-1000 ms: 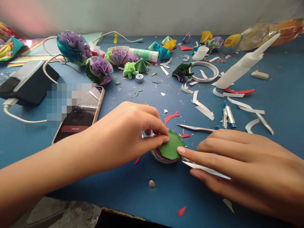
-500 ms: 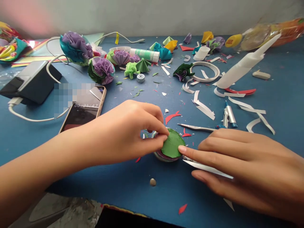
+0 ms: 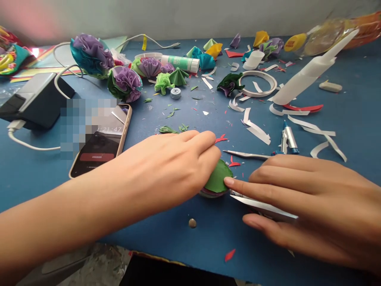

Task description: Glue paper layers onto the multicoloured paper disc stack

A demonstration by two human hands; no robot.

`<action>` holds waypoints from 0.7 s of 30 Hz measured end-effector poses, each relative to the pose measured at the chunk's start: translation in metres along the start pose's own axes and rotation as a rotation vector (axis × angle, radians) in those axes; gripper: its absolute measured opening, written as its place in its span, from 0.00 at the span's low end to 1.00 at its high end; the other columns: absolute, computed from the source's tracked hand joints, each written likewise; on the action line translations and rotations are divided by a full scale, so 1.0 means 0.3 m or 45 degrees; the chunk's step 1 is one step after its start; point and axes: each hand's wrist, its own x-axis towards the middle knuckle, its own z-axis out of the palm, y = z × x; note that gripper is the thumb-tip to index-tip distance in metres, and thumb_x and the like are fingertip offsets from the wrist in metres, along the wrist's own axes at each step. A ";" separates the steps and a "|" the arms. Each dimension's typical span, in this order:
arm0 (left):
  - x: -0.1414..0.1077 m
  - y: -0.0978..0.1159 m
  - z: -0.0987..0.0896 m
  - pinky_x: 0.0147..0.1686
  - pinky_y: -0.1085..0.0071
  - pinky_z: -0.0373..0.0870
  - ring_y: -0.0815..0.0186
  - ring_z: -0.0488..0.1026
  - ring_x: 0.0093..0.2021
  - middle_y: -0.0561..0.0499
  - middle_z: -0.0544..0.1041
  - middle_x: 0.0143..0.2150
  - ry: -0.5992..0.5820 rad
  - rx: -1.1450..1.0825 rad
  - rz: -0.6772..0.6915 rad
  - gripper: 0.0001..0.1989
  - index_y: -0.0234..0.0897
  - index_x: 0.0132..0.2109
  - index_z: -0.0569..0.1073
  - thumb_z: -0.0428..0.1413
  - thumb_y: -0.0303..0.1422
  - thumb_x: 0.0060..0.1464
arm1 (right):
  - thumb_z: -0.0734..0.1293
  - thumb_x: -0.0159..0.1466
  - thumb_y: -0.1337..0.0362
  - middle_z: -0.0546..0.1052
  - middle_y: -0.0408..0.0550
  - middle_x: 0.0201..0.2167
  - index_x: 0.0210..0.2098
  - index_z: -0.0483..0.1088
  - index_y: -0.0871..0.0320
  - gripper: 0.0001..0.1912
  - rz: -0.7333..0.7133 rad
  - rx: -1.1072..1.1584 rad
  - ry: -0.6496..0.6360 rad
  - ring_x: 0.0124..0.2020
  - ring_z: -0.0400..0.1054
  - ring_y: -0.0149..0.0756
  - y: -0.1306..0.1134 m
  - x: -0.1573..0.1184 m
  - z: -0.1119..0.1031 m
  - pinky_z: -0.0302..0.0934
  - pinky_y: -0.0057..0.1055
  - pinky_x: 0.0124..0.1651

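Observation:
A round green paper piece (image 3: pixel 219 177) lies on a small round stack of layers with purple and pale edges, close to the table's front. My left hand (image 3: pixel 181 163) is curled over its left side; the fingers are bent inward and the tips are hidden behind the hand. With the index fingertip, my right hand (image 3: pixel 303 198) touches the right edge of the green paper. Its other fingers are stretched out and the thumb is apart. Under this hand sticks out a pale, pointed strip (image 3: pixel 262 205), partly covered.
A slim metal blade (image 3: pixel 245 155) lies beyond my right hand. Behind are a white nozzle bottle (image 3: pixel 303 81), a tape ring (image 3: pixel 274 83), a glue stick (image 3: pixel 181 63) and folded paper flowers (image 3: pixel 126 84). A phone (image 3: pixel 101 139) lies left. Paper scraps are scattered about.
My left hand has turned over and curled, now covering more of the green paper's left side; before, its thumb and finger were at that edge. My right index finger stays on the right edge.

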 end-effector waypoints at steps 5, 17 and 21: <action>-0.006 0.010 0.031 0.26 0.69 0.62 0.65 0.65 0.26 0.47 0.73 0.38 0.004 0.003 -0.048 0.14 0.31 0.41 0.71 0.43 0.17 0.66 | 0.60 0.77 0.64 0.76 0.48 0.36 0.57 0.69 0.61 0.13 0.004 -0.004 -0.010 0.34 0.68 0.38 -0.004 -0.006 -0.006 0.65 0.39 0.43; -0.018 -0.005 0.010 0.37 0.72 0.68 0.68 0.74 0.36 0.53 0.72 0.42 0.003 -0.460 -0.241 0.07 0.35 0.42 0.73 0.51 0.25 0.69 | 0.59 0.78 0.63 0.76 0.47 0.39 0.57 0.67 0.56 0.12 0.033 -0.079 -0.058 0.38 0.69 0.39 0.001 -0.010 -0.016 0.66 0.38 0.45; 0.004 0.025 0.027 0.30 0.70 0.64 0.67 0.70 0.30 0.51 0.72 0.37 0.034 -0.275 -0.268 0.10 0.34 0.37 0.71 0.51 0.15 0.60 | 0.58 0.78 0.63 0.76 0.48 0.40 0.58 0.67 0.56 0.13 0.029 -0.104 -0.071 0.40 0.71 0.39 -0.001 -0.011 -0.015 0.66 0.37 0.47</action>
